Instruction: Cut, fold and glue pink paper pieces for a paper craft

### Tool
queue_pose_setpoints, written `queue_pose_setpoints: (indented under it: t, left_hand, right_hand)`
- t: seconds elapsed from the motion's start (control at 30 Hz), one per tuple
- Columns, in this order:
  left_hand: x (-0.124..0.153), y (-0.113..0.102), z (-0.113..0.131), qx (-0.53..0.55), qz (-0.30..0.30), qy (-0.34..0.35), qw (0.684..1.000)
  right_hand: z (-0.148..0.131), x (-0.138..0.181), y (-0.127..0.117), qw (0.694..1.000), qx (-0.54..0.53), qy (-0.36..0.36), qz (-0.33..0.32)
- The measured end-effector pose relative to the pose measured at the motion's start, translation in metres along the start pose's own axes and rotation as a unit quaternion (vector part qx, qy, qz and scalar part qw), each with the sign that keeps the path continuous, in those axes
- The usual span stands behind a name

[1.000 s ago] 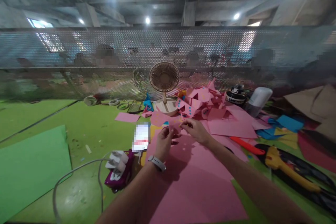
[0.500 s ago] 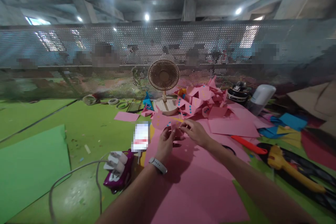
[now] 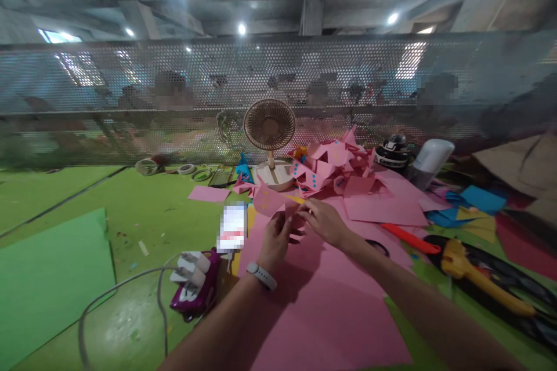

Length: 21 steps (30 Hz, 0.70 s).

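My left hand (image 3: 277,237), with a pale watch (image 3: 261,276) on its wrist, is closed on a small folded pink paper piece (image 3: 282,209). Fingers of my right hand (image 3: 322,220) pinch the right side of the same piece, and they hide much of it. Both hands are just above a large pink sheet (image 3: 322,313) lying on the green table. Behind them rises a heap of folded pink paper pieces (image 3: 333,165), some with blue dots. To the left of my left hand lies a phone (image 3: 232,226) with a bright, blurred screen.
A small fan (image 3: 270,126) stands at the back before a perforated metal screen (image 3: 183,69). On the left are a purple power strip (image 3: 195,287) with a plug and cable, and a green sheet (image 3: 56,284). A yellow-handled tool (image 3: 483,281) lies at right near an orange-red strip (image 3: 411,239).
The paper piece has turned in my fingers: its blue dots showed before, and now a plain pink face shows. Both hands stay in nearly the same place.
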<state>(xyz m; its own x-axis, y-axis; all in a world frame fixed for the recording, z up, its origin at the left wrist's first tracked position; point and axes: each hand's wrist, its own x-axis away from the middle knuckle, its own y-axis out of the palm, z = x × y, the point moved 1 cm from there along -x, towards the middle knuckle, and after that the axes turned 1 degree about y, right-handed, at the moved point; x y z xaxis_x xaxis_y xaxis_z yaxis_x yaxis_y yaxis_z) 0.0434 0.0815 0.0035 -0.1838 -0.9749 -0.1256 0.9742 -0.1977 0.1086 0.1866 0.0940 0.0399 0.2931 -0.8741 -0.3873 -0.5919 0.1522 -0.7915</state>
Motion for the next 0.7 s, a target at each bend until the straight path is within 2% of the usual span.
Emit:
queue_pose_setpoints:
  t: [0.33, 0.57, 0.7]
  left_hand:
    - [0.0, -0.004, -0.004, -0.041, 0.008, 0.025, 0.999]
    - [0.001, -0.003, -0.001, -0.039, 0.026, 0.035, 0.998]
    - [0.001, -0.002, 0.003, -0.036, 0.036, 0.023, 0.998]
  right_hand:
    - [0.0, 0.003, 0.006, 0.999, 0.035, -0.009, 0.002]
    - [-0.002, 0.006, 0.003, 0.997, 0.036, -0.011, 0.06]
    - [0.004, 0.003, -0.004, 0.99, 0.029, 0.016, 0.138]
